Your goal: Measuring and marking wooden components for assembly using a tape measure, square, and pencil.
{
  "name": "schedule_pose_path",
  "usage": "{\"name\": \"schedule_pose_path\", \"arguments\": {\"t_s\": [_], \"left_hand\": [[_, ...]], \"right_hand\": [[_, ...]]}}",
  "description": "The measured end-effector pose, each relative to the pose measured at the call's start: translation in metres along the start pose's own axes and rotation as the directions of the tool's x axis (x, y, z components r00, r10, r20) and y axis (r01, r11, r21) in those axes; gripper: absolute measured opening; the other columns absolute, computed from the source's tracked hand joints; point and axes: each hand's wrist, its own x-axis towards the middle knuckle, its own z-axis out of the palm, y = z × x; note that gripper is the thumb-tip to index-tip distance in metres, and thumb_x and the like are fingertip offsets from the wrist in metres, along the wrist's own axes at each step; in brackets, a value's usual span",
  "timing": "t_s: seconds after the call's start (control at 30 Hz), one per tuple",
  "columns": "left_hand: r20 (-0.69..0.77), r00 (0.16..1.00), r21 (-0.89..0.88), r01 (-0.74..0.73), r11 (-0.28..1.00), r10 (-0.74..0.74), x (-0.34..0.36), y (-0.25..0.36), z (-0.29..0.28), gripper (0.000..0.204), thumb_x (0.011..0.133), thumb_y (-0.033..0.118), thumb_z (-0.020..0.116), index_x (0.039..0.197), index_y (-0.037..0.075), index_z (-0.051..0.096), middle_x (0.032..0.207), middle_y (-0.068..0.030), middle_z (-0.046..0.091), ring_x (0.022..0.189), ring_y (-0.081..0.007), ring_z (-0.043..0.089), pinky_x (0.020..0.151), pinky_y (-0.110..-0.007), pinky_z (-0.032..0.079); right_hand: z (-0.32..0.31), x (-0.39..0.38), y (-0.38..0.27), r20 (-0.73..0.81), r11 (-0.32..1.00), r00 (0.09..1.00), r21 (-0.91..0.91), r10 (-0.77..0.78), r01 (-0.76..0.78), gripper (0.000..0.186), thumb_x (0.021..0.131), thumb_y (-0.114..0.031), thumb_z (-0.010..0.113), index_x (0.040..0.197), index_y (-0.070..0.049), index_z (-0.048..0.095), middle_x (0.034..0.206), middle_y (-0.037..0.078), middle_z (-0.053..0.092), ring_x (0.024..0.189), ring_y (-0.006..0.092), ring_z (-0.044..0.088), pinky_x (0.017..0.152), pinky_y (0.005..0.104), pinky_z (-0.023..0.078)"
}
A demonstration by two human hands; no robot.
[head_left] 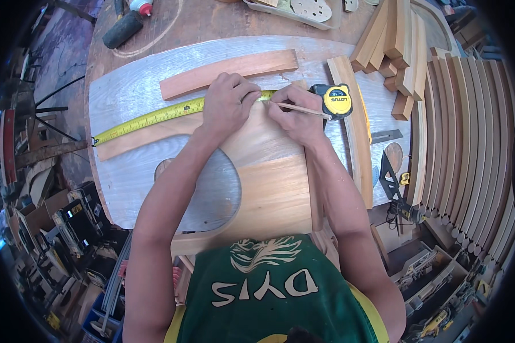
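My left hand (228,103) presses down on a yellow tape measure blade (149,119) stretched leftward across a curved wooden workpiece (269,177). The tape's yellow and black case (335,100) lies just right of my hands. My right hand (296,119) holds a thin pencil (306,110) with its tip at the tape's edge on the wood. A separate reddish curved wooden strip (229,72) lies just beyond my left hand. All of this rests on a pale grey board (126,86).
Stacked curved wooden slats (469,131) line the right side, with short wood blocks (395,40) at the upper right. A black triangular square (390,180) lies at the board's right edge. A black tool handle (122,28) lies at the top left. Power tools and boxes crowd the floor below.
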Motion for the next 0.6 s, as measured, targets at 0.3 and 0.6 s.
{"name": "schedule_pose_path", "arguments": {"t_s": [0.3, 0.6], "left_hand": [[-0.012, 1.0, -0.003, -0.013, 1.0, 0.013, -0.0003, 0.0001, 0.0008, 0.006, 0.089, 0.018, 0.08, 0.092, 0.013, 0.079, 0.089, -0.0051, 0.065, 0.088, -0.029, 0.061, 0.081, -0.044, 0.052], [-0.015, 1.0, -0.008, -0.01, 1.0, 0.01, -0.0003, -0.0003, 0.0012, 0.005, 0.089, 0.016, 0.08, 0.092, 0.013, 0.079, 0.089, -0.005, 0.065, 0.088, -0.0289, 0.061, 0.081, -0.043, 0.052]], "right_hand": [[-0.0011, 0.0009, -0.0009, 0.023, 1.0, 0.999, -0.006, -0.027, 0.027, 0.012, 0.082, -0.006, 0.08, 0.08, -0.001, 0.07, 0.078, 0.009, 0.072, 0.068, 0.0188, 0.067, 0.066, 0.0318, 0.054], [-0.0005, 0.0013, 0.0004, 0.03, 0.999, 0.999, -0.031, -0.039, 0.04, 0.012, 0.083, -0.006, 0.081, 0.081, -0.001, 0.07, 0.079, 0.009, 0.073, 0.068, 0.0185, 0.068, 0.065, 0.0314, 0.055]]}}
